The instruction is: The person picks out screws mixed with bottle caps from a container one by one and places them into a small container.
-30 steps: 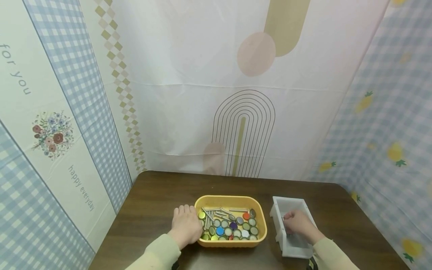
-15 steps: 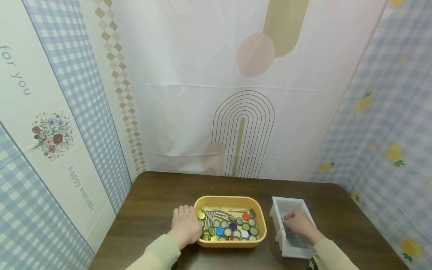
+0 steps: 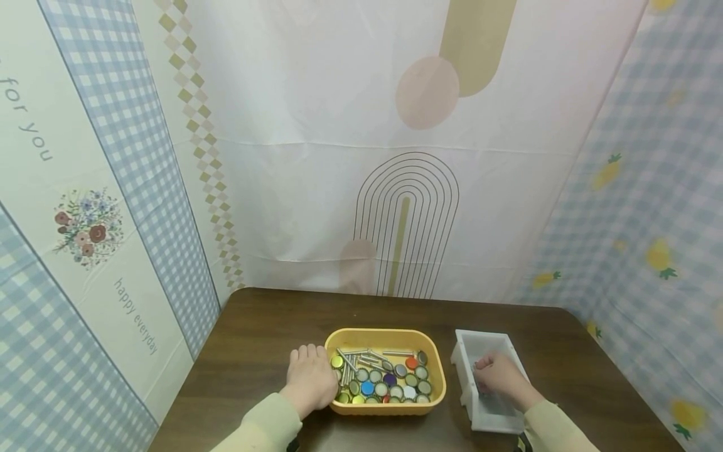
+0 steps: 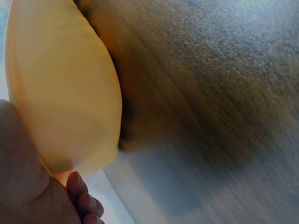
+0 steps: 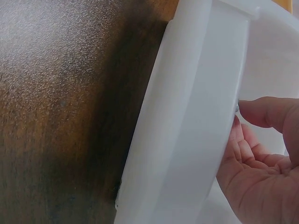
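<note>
My left hand (image 3: 312,380) grips the left rim of a yellow plastic basket (image 3: 386,410); in the left wrist view its curled fingertips (image 4: 88,203) show by the basket wall. Inside lie metal bolts (image 3: 348,369), mostly at the left and back, and several bottle caps (image 3: 368,388) in blue, yellow, red, purple, white and silver. My right hand (image 3: 501,378) is down inside a white plastic bin (image 3: 465,384) to the right. Its thumb and forefinger pinch a small silvery piece (image 5: 237,107), mostly hidden behind the bin wall in the right wrist view; I cannot tell what kind it is.
Both containers stand side by side on a dark brown wooden table (image 3: 271,314), with a narrow gap between them. Behind the table hangs a pale patterned cloth (image 3: 294,207), and checked cloths (image 3: 638,263) line the sides.
The right thumb and forefinger shift very slightly over the small silvery piece, which shows less now. The left hand and both containers stay in place.
</note>
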Demonstrator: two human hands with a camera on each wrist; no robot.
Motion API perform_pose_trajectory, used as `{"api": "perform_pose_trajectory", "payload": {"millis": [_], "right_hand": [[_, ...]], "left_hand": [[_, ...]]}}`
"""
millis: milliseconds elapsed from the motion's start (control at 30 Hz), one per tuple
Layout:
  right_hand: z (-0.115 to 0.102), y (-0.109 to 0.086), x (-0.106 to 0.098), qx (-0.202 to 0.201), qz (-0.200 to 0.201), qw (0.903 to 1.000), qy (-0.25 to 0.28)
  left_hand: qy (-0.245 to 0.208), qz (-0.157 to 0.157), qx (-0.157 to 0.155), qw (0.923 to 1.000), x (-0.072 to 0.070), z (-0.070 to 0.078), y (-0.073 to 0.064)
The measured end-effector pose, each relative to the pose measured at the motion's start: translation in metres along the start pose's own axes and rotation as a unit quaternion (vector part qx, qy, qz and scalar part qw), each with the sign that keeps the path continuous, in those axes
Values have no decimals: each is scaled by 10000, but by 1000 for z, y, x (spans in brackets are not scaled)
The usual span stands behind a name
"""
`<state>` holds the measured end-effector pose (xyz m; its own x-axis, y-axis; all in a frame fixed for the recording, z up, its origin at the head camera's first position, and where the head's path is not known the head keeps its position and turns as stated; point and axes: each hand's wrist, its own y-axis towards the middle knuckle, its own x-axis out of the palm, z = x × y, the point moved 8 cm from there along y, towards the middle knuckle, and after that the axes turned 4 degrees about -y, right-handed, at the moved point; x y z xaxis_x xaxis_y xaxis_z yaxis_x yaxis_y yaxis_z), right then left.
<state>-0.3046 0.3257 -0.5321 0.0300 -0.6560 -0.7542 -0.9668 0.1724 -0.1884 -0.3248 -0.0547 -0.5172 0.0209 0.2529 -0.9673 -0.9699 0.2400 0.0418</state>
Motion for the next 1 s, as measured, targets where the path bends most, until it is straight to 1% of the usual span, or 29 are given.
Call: {"api": "perform_pose_trajectory", "payload": {"millis": [133, 233, 367, 500, 633, 800, 900, 1000], "right_hand": [[0, 1, -2, -5, 7, 10000, -35], [-2, 3, -8, -62, 94, 9998, -189], [-10, 5, -19, -182, 226, 9991, -302], [-21, 6, -27, -195, 185, 9995, -173], [-38, 4, -35, -293, 200, 9993, -98], [-67, 2, -40, -558, 334, 9977, -190], [-86, 1, -36, -670, 396, 9968, -198], [-103, 1, -25, -777, 343, 9962, -180]], "left_hand": [[-12, 34, 22, 10000, 1, 0, 0], [-5, 47, 33, 10000, 2, -1, 1], [-4, 25, 20, 10000, 3, -1, 2], [-18, -17, -15, 10000, 3, -1, 2], [-47, -13, -32, 10000, 2, 0, 1], [-61, -19, -38, 10000, 3, -1, 1], [-43, -39, -43, 10000, 3, -1, 1], [-46, -43, -36, 10000, 2, -1, 1]]}}
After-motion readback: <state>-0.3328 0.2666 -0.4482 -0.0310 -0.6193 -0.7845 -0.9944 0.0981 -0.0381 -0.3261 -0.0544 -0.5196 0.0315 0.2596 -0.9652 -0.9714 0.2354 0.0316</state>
